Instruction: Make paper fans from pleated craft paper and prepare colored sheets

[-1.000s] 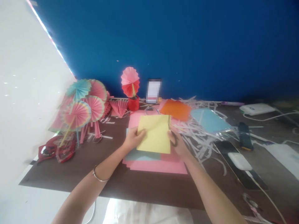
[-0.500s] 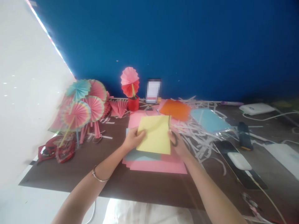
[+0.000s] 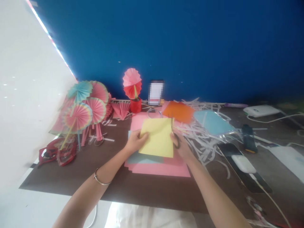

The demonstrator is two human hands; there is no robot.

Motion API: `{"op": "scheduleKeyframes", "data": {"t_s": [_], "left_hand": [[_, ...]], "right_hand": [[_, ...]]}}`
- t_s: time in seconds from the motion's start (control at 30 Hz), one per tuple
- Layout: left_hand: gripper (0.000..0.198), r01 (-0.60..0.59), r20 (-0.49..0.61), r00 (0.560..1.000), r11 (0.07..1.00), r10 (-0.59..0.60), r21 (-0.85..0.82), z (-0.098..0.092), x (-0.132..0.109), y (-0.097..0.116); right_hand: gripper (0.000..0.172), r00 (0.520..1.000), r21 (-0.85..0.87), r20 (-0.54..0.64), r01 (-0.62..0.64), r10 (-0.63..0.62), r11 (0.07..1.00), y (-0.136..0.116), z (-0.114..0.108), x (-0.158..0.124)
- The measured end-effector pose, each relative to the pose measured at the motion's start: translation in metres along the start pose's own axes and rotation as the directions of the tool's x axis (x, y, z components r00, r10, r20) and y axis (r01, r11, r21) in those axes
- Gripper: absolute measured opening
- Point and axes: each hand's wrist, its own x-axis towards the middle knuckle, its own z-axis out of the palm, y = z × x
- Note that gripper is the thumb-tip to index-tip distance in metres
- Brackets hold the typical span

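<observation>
A yellow paper sheet (image 3: 158, 137) is held up over a stack of pink and blue sheets (image 3: 161, 166) on the brown table (image 3: 95, 177). My left hand (image 3: 136, 142) pinches the sheet's left edge, with a bangle on that wrist. My right hand (image 3: 182, 146) is closed round the dark handles of scissors (image 3: 174, 134), whose blades run along the sheet's right edge.
Pleated paper fans (image 3: 82, 107) stand at the left, one in a red pot (image 3: 136, 105). Orange (image 3: 178, 111) and light blue (image 3: 213, 122) sheets lie behind, amid white paper strips (image 3: 201, 142). Phones, a remote and cables (image 3: 244, 158) lie at the right. Red tape dispensers (image 3: 57, 153) sit at the left.
</observation>
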Motion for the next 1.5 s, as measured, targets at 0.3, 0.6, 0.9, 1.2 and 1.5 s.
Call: {"op": "scheduleKeyframes", "data": {"t_s": [0.3, 0.6, 0.9, 1.2, 1.5], "left_hand": [[0.024, -0.011, 0.000, 1.000, 1.000, 0.011, 0.005, 0.0003, -0.0011, 0.0021], [0.023, -0.018, 0.015, 1.000, 1.000, 0.017, 0.025, 0.0006, -0.0019, 0.0042], [0.022, -0.035, 0.037, 0.999, 0.998, 0.033, 0.061, 0.0002, -0.0008, -0.0011], [0.022, -0.018, 0.055, 0.998, 0.999, 0.015, 0.048, -0.0003, -0.0005, -0.0013], [0.021, -0.052, 0.052, 0.998, 0.996, 0.048, 0.078, -0.0011, -0.0011, 0.0008]], "right_hand": [[0.044, 1.000, -0.024, -0.028, -0.006, 0.005, 1.000, -0.0025, 0.0001, -0.0006], [0.040, 0.999, -0.009, -0.037, 0.013, -0.014, 1.000, -0.0004, -0.0004, 0.0000], [0.043, 0.999, -0.048, -0.027, 0.032, -0.033, 0.998, -0.0039, 0.0003, 0.0012], [0.042, 0.997, -0.067, -0.042, 0.059, -0.062, 0.996, 0.0018, -0.0020, 0.0026], [0.042, 0.997, -0.064, -0.042, 0.057, -0.060, 0.996, 0.0004, -0.0028, 0.0024]]}}
